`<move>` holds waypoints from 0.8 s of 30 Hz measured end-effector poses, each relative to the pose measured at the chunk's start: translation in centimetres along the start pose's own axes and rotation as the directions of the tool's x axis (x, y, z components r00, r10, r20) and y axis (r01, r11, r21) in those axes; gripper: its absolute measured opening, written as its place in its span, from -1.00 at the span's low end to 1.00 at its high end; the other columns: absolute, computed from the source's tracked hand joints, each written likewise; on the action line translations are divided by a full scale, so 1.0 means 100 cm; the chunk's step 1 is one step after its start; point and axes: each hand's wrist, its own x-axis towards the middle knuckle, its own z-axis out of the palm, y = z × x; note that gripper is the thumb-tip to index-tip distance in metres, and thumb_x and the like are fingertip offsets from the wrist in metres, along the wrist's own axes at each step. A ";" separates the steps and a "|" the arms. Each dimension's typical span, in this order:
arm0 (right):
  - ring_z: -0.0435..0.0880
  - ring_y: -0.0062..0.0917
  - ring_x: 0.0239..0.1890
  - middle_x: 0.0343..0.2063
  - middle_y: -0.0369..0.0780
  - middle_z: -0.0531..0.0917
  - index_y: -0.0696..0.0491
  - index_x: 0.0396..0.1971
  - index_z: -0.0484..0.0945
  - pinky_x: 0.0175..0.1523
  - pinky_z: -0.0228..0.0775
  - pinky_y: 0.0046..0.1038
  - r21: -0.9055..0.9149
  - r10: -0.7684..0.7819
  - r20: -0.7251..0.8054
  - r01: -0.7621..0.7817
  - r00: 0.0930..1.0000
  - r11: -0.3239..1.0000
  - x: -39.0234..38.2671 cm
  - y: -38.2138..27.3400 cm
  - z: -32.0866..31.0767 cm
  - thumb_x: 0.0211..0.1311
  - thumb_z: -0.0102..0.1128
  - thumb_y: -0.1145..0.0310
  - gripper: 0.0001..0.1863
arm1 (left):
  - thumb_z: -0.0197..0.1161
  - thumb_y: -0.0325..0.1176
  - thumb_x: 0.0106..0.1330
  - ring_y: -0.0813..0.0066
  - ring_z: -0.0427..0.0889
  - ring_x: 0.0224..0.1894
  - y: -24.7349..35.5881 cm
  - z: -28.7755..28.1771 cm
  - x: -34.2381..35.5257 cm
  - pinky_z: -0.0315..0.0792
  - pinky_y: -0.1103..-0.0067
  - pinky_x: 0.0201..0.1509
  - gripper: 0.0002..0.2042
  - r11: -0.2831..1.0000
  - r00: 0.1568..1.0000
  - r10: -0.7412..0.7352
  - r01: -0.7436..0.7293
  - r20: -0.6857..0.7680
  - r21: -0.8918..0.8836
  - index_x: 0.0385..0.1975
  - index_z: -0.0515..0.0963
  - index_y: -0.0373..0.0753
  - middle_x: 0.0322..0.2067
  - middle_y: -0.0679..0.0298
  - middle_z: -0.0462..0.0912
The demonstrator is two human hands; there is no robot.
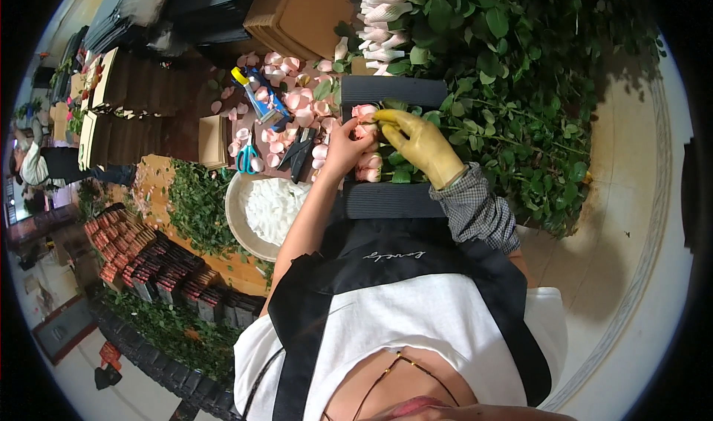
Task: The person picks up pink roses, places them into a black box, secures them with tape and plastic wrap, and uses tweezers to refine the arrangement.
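Note:
Pink roses (pixel 368 170) with leafy green stems lie in a row between two dark ridged pads (pixel 392 200). My bare left hand (pixel 346 145) closes round a rose head (pixel 363 114) near the upper pad. My right hand (pixel 416 142), in a yellow rubber glove with a checked sleeve, has its fingertips pinched at that rose's edge. Loose petals (pixel 298 100) lie to the left among a blue-and-yellow tool (pixel 261 103), teal-handled scissors (pixel 246 157) and a black tool (pixel 302 153).
A bowl of white pieces (pixel 264 211) stands lower left, cardboard stacks (pixel 297 14) behind, white-netted flowers (pixel 380 38) at the top. Leafy stems (pixel 512 131) fill the right. A person (pixel 37 161) stands at far left, beside stacked sheets (pixel 126 86). Red-and-black bundles (pixel 163 265) sit lower left.

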 end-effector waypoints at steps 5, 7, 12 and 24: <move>0.66 -0.19 -0.04 -0.01 -0.08 0.65 0.05 0.09 0.55 0.09 0.51 -0.29 -0.252 -0.157 -0.056 0.138 0.986 0.958 0.003 0.008 -0.005 0.23 0.19 0.41 -0.60 | 0.35 -0.40 0.17 0.71 0.50 -0.45 0.023 0.000 -0.013 0.43 0.68 -0.37 -0.73 0.992 1.000 0.006 -0.004 0.015 -0.130 -0.17 0.61 -0.39 -0.54 0.41 0.56; 0.66 -0.19 -0.06 -0.07 -0.10 0.67 0.03 0.10 0.54 0.06 0.51 -0.25 -0.347 -0.156 -0.057 0.126 0.986 0.929 0.004 0.006 -0.002 0.21 0.20 0.39 -0.58 | 0.35 -0.38 0.20 0.71 0.51 -0.42 0.027 0.000 -0.013 0.44 0.68 -0.33 -0.73 0.995 0.999 0.015 -0.011 0.033 -0.095 -0.15 0.60 -0.39 -0.48 0.39 0.60; 0.69 -0.23 -0.25 -0.27 -0.18 0.70 -0.04 0.03 0.55 -0.12 0.54 -0.25 -0.644 -0.121 0.087 0.148 0.989 0.750 0.010 -0.004 0.007 0.18 0.25 0.28 -0.62 | 0.34 -0.38 0.25 0.72 0.51 -0.42 0.014 0.000 -0.008 0.45 0.70 -0.33 -0.75 0.999 0.999 0.047 -0.047 0.003 0.001 -0.17 0.59 -0.41 -0.43 0.37 0.63; 0.69 -0.23 -0.33 -0.39 -0.17 0.69 -0.01 -0.09 0.54 -0.21 0.54 -0.24 -0.778 -0.064 0.139 0.148 0.988 0.610 0.021 -0.004 0.021 0.20 0.23 0.26 -0.71 | 0.19 -0.37 0.42 0.52 0.63 -0.21 -0.013 -0.080 -0.057 0.48 0.60 -0.12 -0.75 0.996 0.925 -0.089 0.073 -0.368 -0.058 -0.04 0.59 -0.39 -0.22 0.20 0.67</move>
